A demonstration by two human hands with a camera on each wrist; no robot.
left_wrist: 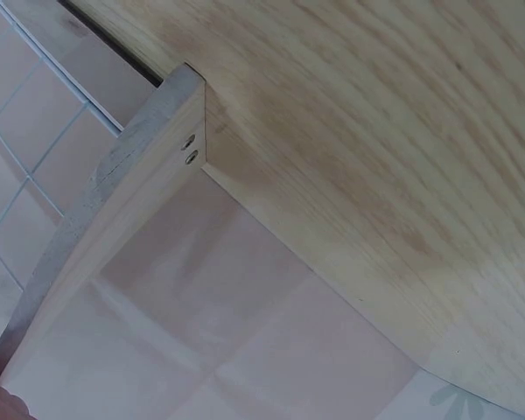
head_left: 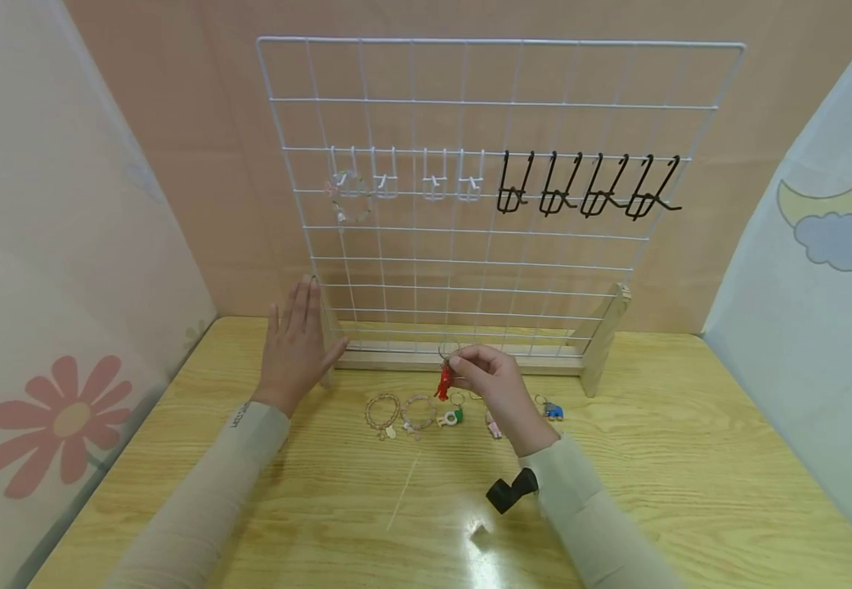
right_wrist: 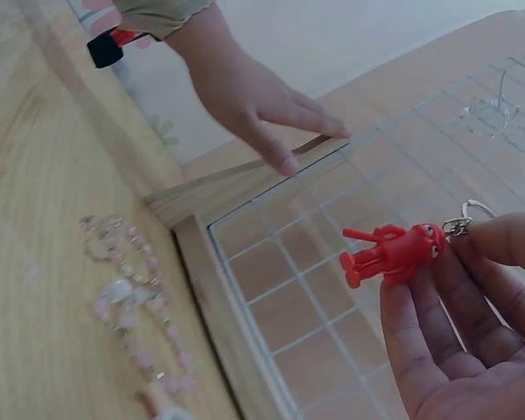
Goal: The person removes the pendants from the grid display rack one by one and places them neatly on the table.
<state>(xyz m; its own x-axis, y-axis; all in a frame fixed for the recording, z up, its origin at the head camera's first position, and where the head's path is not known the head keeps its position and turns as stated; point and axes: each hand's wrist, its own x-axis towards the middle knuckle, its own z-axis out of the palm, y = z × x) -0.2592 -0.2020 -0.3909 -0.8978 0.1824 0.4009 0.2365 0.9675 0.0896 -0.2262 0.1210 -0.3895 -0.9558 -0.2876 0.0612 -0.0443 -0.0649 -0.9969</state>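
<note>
My right hand (head_left: pixel 491 384) pinches the metal ring of a keychain with a red figure (head_left: pixel 444 383), low in front of the white wire grid rack (head_left: pixel 470 231). In the right wrist view the red figure (right_wrist: pixel 394 254) points away from the palm, its clasp at the thumb. My left hand (head_left: pixel 295 352), fingers straight, rests against the rack's left wooden post (head_left: pixel 328 323). The left wrist view shows that post (left_wrist: pixel 114 192) and only a sliver of fingers. Several white hooks (head_left: pixel 434 188) and several black hooks (head_left: pixel 557 195) hang on the grid; a beaded bracelet (head_left: pixel 353 219) dangles from the leftmost white one.
On the wooden table (head_left: pixel 308 507) lie two beaded bracelets (head_left: pixel 382 426), a green-and-white keychain (head_left: pixel 452 417), a pink keychain (head_left: pixel 495 427) partly behind the right hand, and a blue keychain (head_left: pixel 554 411). A wooden post (head_left: pixel 604 339) supports the rack at right.
</note>
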